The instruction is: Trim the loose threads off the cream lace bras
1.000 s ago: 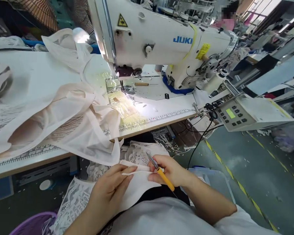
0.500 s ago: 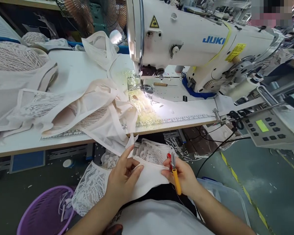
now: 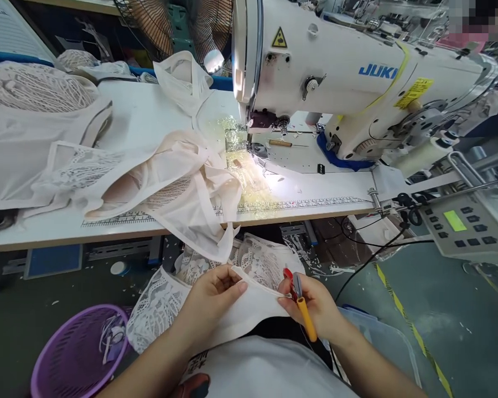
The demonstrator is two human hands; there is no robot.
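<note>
A white garment [image 3: 249, 307] with lace panels [image 3: 160, 309] lies across the person's lap, below the table edge. My left hand [image 3: 216, 296] pinches its upper edge between thumb and curled fingers. At the right end of that edge, my right hand [image 3: 311, 304] grips the fabric with thumb and index finger. The same hand also carries thread snips [image 3: 305, 315] with an orange handle, a red part and metal blades, lying across the fingers. More white garments [image 3: 178, 177] are spread on the table, one hanging over its front edge.
A white sewing machine [image 3: 336, 72] stands on the table [image 3: 133, 105], its lamp lighting the needle area. A wooden-handled awl [image 3: 280, 143] lies beneath its arm. A purple basket [image 3: 58, 354] is at lower left, a clear bin [image 3: 388, 337] at lower right, and a control panel [image 3: 465, 221] at right.
My left hand's raised index finger has come down and closed on the garment edge. My right hand has shifted slightly right and down with the snips. The view has moved a little left.
</note>
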